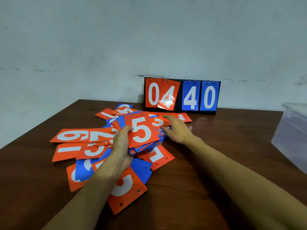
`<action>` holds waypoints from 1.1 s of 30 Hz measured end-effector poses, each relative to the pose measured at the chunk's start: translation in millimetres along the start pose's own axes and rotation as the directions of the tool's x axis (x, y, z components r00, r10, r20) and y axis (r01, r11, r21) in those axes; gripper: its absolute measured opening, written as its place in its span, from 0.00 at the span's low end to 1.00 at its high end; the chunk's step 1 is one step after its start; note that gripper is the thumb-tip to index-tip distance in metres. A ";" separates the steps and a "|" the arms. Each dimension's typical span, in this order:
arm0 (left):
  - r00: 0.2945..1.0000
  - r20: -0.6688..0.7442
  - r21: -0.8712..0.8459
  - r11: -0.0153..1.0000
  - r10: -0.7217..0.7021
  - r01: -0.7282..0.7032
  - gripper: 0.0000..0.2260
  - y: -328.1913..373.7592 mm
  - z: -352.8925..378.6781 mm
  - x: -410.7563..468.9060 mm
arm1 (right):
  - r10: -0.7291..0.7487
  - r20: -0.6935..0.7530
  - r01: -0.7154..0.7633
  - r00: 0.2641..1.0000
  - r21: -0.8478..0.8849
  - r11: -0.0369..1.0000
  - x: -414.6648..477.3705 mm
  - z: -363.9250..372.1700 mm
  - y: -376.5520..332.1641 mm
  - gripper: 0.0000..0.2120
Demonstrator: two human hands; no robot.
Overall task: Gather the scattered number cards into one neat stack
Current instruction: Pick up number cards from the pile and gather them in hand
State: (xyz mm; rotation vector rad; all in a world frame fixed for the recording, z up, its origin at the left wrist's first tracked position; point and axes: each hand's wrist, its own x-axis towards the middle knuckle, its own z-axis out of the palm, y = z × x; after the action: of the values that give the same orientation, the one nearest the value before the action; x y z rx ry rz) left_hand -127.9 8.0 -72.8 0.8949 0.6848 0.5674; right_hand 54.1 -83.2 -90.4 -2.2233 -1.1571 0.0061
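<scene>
Gripping a part-built stack point(142, 130) w/ a red 5 on top, the left hand point(122, 146) has its fingers curled round the stack's edge, over loose number cards point(71, 136) spread across the table point(216, 146). Right hand point(177, 130) sits just beside the stack, fingers relaxed, tips touching a red card point(186, 117) near the scoreboard point(182, 97).

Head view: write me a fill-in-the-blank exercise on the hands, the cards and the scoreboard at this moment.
1. The left hand holds a stack of cards topped by the number ____.
2. The scoreboard against the wall reads 04 in orange and ____ in blue.
3. The translucent box sits on the ____ side of the table.
Missing words: 5; 40; right.
</scene>
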 end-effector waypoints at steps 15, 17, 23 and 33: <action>1.000 0.006 0.043 0.999 0.007 -0.007 0.12 4.7 -3.6 4.9 | -0.228 0.332 0.371 0.915 -0.474 0.799 -21.3 -26.9 5.3 0.25; 1.000 0.007 0.049 0.999 0.013 -0.013 0.15 5.5 -3.4 4.1 | -0.243 0.342 0.399 0.908 -0.529 0.749 -29.1 -31.0 3.2 0.23; 0.998 -0.023 0.112 0.992 0.052 -0.049 0.22 2.3 -5.0 5.4 | -0.366 0.261 0.447 0.893 -0.612 0.653 -55.5 -39.5 11.4 0.18; 0.996 0.092 0.302 0.953 0.007 -0.034 0.13 -23.1 21.0 -13.7 | -0.144 -0.569 0.178 0.810 0.004 0.984 -105.8 -66.4 42.0 0.14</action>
State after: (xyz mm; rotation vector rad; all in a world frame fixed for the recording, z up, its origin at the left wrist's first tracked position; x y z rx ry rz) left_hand -117.7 -23.9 -78.9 1.2093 0.6918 0.4429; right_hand 38.4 -214.1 -87.7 -1.8680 -0.9779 -0.6464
